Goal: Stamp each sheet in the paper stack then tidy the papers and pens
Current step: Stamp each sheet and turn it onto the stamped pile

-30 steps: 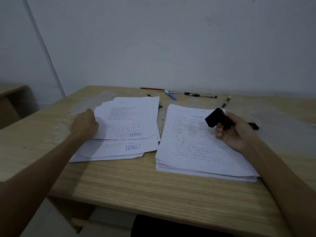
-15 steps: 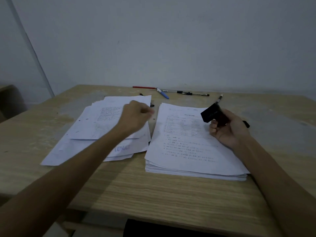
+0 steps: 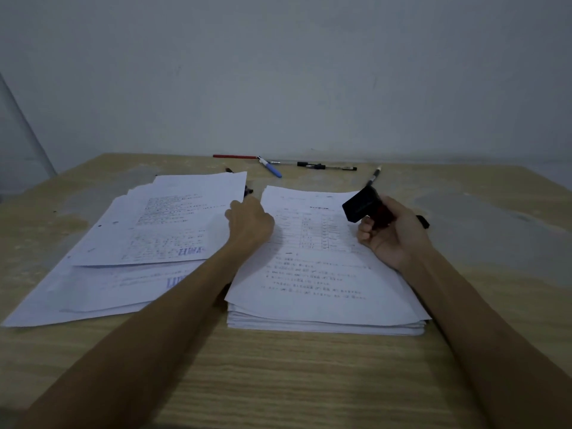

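Observation:
A thick paper stack (image 3: 325, 292) lies right of centre on the wooden desk (image 3: 278, 382), its top sheet printed with a table and text. To its left spreads a loose pile of stamped sheets (image 3: 161, 230) carrying blue marks. My right hand (image 3: 393, 236) grips a black stamp (image 3: 362, 207), held tilted above the stack's upper right part. My left hand (image 3: 250, 221) hovers at the gap between the two piles, at the stack's left edge, fingers loosely curled and holding nothing that I can see.
Along the desk's far edge lie a red pen (image 3: 235, 156), a blue pen (image 3: 274, 169) and a black pen (image 3: 326, 166). Another pen (image 3: 374, 174) lies behind the stamp. A dark pen tip (image 3: 248, 191) pokes out from under the left pile. A wall rises right behind the desk.
My left hand has moved right from the stamped pile's left side to the gap by the stack. The right hand with the stamp has stayed in place.

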